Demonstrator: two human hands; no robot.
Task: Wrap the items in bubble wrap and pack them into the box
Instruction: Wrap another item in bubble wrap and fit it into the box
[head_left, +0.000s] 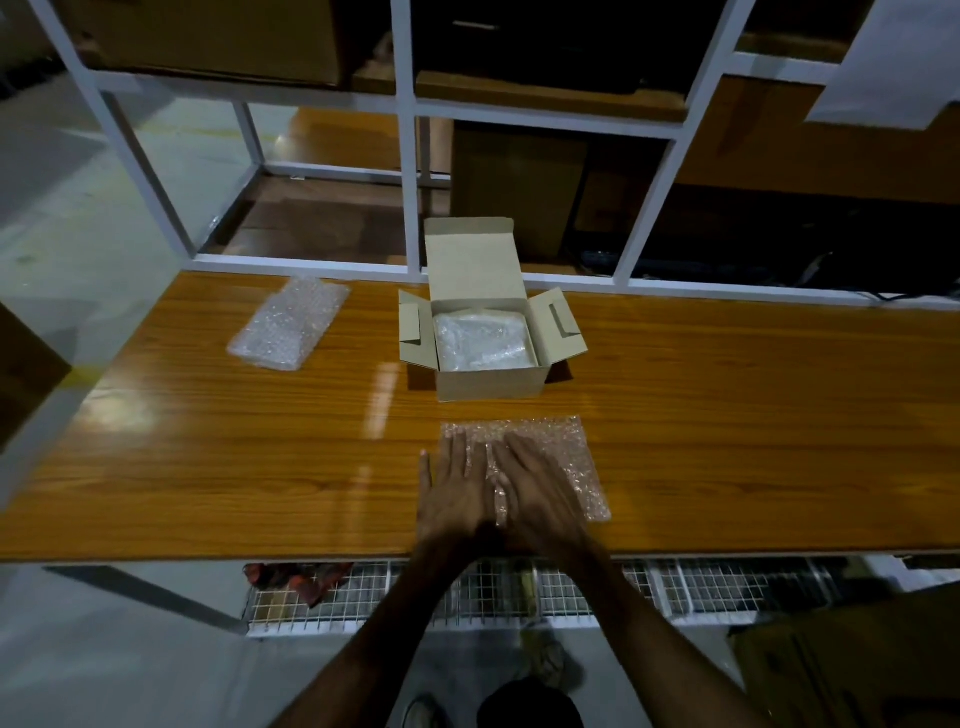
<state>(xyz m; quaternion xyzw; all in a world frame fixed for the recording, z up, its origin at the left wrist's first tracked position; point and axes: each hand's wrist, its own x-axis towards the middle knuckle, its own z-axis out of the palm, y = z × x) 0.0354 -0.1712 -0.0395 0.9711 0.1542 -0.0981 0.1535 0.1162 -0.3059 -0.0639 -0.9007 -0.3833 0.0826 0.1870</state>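
Observation:
A small cardboard box (488, 382) stands open on the wooden table (208, 441), lid flap up, with a bubble-wrapped item (480, 340) lying inside. A flat sheet of bubble wrap (569, 441) lies in front of the box near the table's front edge. My left hand (454, 488) and my right hand (535, 491) rest flat on this sheet, side by side, fingers spread and pointing toward the box. Neither hand holds anything. A second bubble-wrapped bundle (288, 330) lies at the far left of the table.
A white metal shelf frame (410, 156) rises behind the table, holding brown cartons (519, 192). A wire mesh rack (519, 592) runs under the table's front edge. A large carton (852, 670) sits on the floor at lower right.

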